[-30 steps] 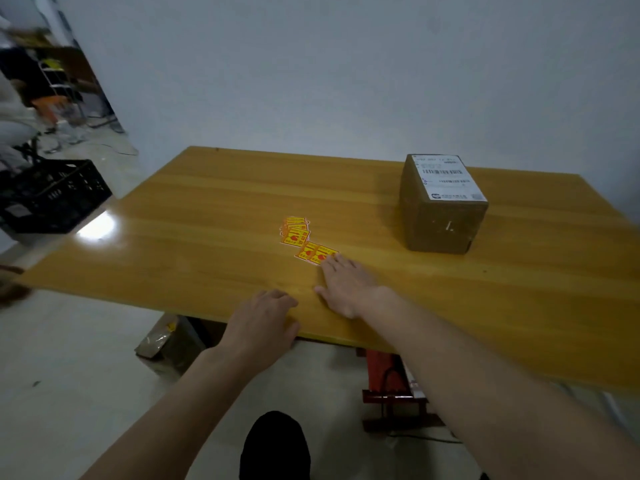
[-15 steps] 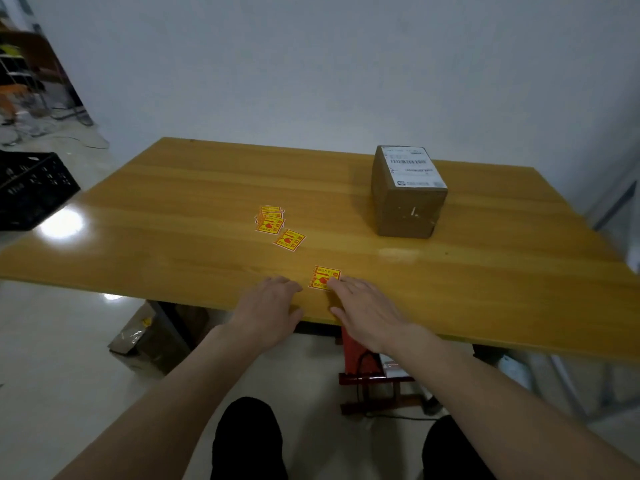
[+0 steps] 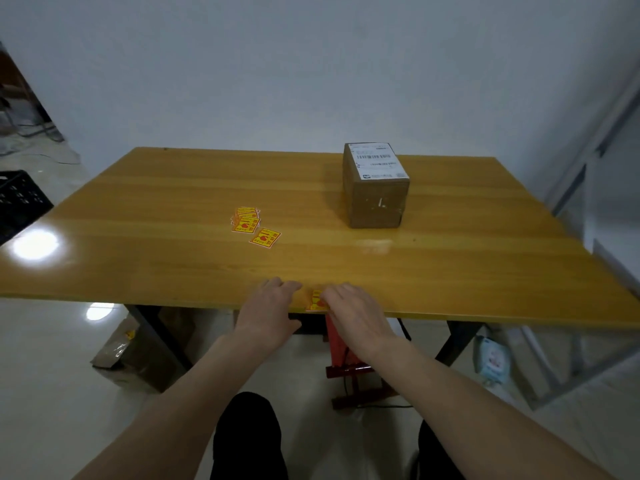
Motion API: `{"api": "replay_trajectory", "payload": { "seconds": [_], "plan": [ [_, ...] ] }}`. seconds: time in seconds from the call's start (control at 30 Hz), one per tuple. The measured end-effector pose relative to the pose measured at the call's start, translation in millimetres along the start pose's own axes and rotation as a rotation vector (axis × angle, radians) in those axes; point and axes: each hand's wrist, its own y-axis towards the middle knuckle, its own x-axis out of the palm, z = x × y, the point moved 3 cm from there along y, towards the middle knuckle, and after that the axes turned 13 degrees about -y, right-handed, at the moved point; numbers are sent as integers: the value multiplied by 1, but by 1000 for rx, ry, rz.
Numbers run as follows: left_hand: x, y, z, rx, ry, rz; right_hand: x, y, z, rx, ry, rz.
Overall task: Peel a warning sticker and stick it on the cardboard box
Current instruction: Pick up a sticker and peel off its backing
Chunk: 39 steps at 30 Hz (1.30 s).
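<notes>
The right hand [image 3: 353, 317] is lying flat, fingers spread and pressing down on one warning sticker [image 3: 317, 301] at the very near edge of the bench [image 3: 450, 271] — nothing is pinched or gripped, the sticker is only trapped under the fingertips, part of it hidden by them. Over the last second this hand has been dragging that sticker away from the others near the middle of the bench, and it is now arriving at the near edge, its lower border seeming to overhang slightly. The left hand [image 3: 268, 313] is resting just beside it, fingers loosely extended on the bench edge, holding nothing and not quite touching the sticker.

That slide is probably setting up the peel: with an edge hanging free, a finger can be getting under the backing. The peel itself is not yet begun, as far as I can tell.

Further out, a single loose sticker [image 3: 265, 238] and the small sticker pile [image 3: 245, 219] are sitting left of the bench's middle. The cardboard box [image 3: 375, 199] is standing toward the far edge, right of centre and well apart from both hands, a white shipping label [image 3: 377, 161] covering its top — so the bare brown sides look like the likelier place to stick.
</notes>
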Motion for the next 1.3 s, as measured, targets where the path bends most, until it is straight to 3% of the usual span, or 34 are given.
{"api": "replay_trajectory", "payload": {
  "seconds": [0.07, 0.23, 0.4, 0.5, 0.7, 0.83, 0.97, 1.3],
  "plan": [
    [0, -2, 0, 6, -46, 16, -4, 0, 8, 102, 128, -17],
    [-2, -1, 5, -17, -322, 93, -17, 1, 27, 529, 742, -34],
    [-6, 2, 26, -132, -912, 75, -34, 7, 28, 654, 1082, -40],
    [-14, 0, 34, -165, -1040, 219, -39, 8, 26, 667, 1121, -28],
    [-24, -3, 42, -105, -818, 554, -50, 12, 23, 677, 951, 100],
    [-25, -9, 50, 49, -574, 666, -61, 14, 8, 618, 1130, 60],
    [-23, -11, 56, 136, -436, 680, -66, 16, 5, 640, 1241, 4],
    [-22, -13, 55, 100, -468, 651, -64, 14, 7, 651, 1290, -25]
  ]
}}
